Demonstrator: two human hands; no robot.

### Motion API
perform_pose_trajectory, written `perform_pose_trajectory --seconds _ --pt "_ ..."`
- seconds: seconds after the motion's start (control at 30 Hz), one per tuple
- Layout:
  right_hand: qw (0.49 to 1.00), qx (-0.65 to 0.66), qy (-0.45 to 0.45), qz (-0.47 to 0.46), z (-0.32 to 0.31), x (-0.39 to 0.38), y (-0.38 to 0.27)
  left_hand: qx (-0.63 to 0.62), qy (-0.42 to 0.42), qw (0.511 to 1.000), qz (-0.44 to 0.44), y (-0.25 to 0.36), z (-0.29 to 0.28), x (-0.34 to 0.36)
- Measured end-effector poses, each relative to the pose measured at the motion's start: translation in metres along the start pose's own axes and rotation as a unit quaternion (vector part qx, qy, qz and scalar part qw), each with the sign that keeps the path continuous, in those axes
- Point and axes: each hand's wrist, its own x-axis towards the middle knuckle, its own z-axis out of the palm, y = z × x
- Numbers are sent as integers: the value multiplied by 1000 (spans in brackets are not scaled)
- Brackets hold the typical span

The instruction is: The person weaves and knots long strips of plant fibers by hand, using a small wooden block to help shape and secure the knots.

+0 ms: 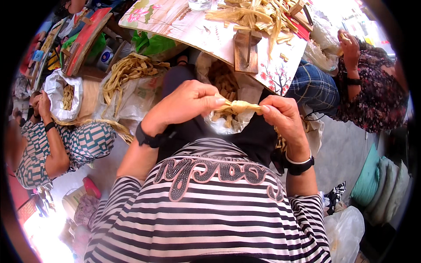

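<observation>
Item: pale straw-coloured strip (239, 106), dried leaf or husk by the look of it, twisted into a short bundle. Location: held above the lap, between both hands, over an open white bag (245, 94) of similar finished pieces.

Left hand (186, 105): grip pressed together, thumb and forefinger pinching the left end of the strip; black wristband below. Right hand (283, 115): grip likewise closed, pinching the right end; watch-like band on the wrist. Holding both ends taut probably lets the strip be twisted or folded without unravelling, and keeping it directly over the bag would let a piece drop straight in.

Surface: low board-topped surface (197, 30) with a printed floral cover, just ahead of the knees. On it: a loose heap of strips (254, 15) and a small wooden block tool (246, 50), within arm's reach, apparently as raw stock.

Room: crowded floor-level workspace. Further bundle of long strips (129, 70) on sacks to the left. One seated person in a patterned green-and-white outfit (52, 144) at left beside another white bag; another person in a dark floral top (372, 92) at right. Stacked cushions (386, 184) at lower right; floor grey and bare in patches.
</observation>
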Motion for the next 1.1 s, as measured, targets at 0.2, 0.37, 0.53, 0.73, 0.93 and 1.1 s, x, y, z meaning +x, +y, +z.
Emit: perform_pose_trajectory --seconds 0.2,0.37,0.53,0.73,0.93,1.1 --pt "996 -76 -23 -39 22 11 -1 194 28 970 141 16 32 1" --pt "988 -141 -51 -49 -5 10 3 107 -90 984 112 2 18 20" --pt "987 -141 78 -6 -36 61 20 265 155 946 106 11 -1 71" --pt "949 -207 233 -55 -31 121 38 299 282 906 100 1 -21 118" --pt "860 -457 222 34 -45 116 48 332 243 911 -11 -4 -16 99" --pt "965 233 79 97 -5 73 23 221 270 927 137 -2 29 61"
